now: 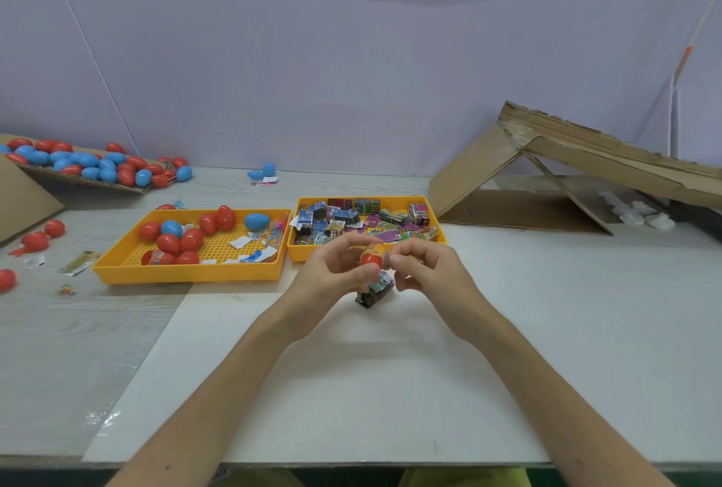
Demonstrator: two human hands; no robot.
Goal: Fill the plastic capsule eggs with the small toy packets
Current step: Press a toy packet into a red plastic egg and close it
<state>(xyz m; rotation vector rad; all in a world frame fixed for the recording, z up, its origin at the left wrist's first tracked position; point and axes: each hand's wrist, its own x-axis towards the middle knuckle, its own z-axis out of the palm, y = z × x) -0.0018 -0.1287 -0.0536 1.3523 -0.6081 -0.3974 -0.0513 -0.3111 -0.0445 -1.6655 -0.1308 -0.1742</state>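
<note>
Pinching a red capsule egg (372,258) between them, both hands meet above the middle of the bench (58,350) in the head view. The left hand (336,271) curls its fingers and thumb round the egg's left side. The right hand (426,271) closes its thumb and fingertips on the right side. An orange-yellow patch shows at the egg's top; whether it is a packet or part of the shell cannot be told.

Just below the hands, a small bundle of toy packets (378,287) lies on a white sheet (351,389) that covers the near bench. Behind the hands stand two yellow trays, side by side and touching. The right tray (363,198) holds a heap of colourful packets, and the left tray (187,276) holds red and blue eggs with some paper slips.

Farther left, a cardboard box (23,197) carries many more red and blue eggs, with loose red eggs (35,240) near it. A folded cardboard shelter (547,174) stands at the right rear.
</note>
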